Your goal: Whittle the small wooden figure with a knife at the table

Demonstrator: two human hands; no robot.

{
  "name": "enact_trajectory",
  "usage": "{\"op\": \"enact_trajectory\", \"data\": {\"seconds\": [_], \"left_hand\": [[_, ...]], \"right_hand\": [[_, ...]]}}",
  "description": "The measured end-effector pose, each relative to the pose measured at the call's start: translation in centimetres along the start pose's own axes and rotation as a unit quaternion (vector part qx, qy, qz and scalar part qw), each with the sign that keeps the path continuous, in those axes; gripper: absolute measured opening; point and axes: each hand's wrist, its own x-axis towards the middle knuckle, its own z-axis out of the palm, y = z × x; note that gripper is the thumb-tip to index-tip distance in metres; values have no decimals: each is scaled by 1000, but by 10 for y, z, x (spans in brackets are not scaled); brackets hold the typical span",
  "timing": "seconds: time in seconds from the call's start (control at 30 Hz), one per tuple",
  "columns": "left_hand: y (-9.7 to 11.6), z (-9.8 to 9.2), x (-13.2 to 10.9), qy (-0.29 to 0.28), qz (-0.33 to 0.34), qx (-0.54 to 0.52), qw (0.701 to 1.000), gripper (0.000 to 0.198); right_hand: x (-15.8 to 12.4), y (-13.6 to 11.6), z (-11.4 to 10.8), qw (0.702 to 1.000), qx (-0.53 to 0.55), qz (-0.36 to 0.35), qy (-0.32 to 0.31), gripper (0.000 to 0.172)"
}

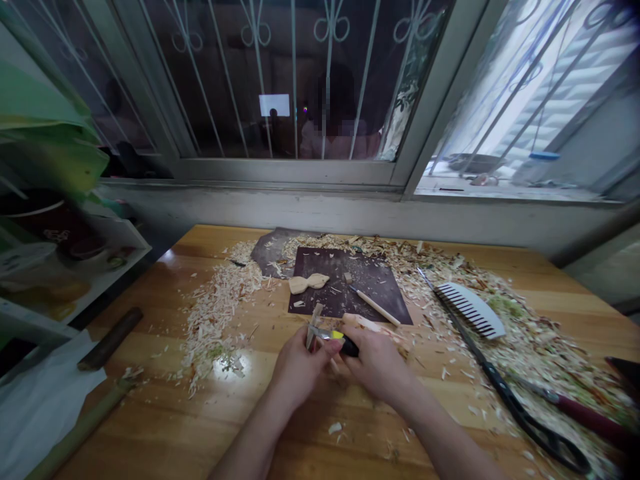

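Above the front middle of the table, my left hand (pixel 296 368) is closed around a small, thin piece of wood (pixel 317 313) that sticks up past the fingers. My right hand (pixel 380 363) grips a black and yellow utility knife (pixel 350 345), its blade pointing left against the wood. The left thumb lies close to the knife. Just beyond both hands, a carved wooden piece (pixel 307 284) with a narrow waist rests on a dark mat (pixel 380 270). A pale-handled carving tool (pixel 375 307) lies on the mat's right part.
Wood shavings (pixel 215 313) cover much of the wooden table (pixel 175 427). On the right lie a white comb (pixel 475 310), long black-handled scissors (pixel 515 397) and a red-handled tool (pixel 590 417). A dark stick (pixel 111 339) and white paper (pixel 45 407) are at left.
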Motion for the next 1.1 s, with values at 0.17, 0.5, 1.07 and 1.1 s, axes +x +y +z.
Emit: {"op": "enact_trajectory", "data": {"seconds": [0.17, 0.5, 1.07, 1.1], "left_hand": [[9, -9, -4, -15, -6, 57, 998, 43], [10, -11, -5, 44, -16, 124, 991, 46], [-2, -2, -3, 5, 10, 63, 998, 45], [-1, -2, -3, 10, 9, 82, 997, 45]], "right_hand": [[-1, -3, -3, 1000, -6, 12, -20, 12], [-6, -5, -6, 996, -29, 66, -53, 22], [-4, 0, 1, 998, 8, 36, -60, 18], [-5, 0, 1, 997, 3, 40, -61, 18]]}}
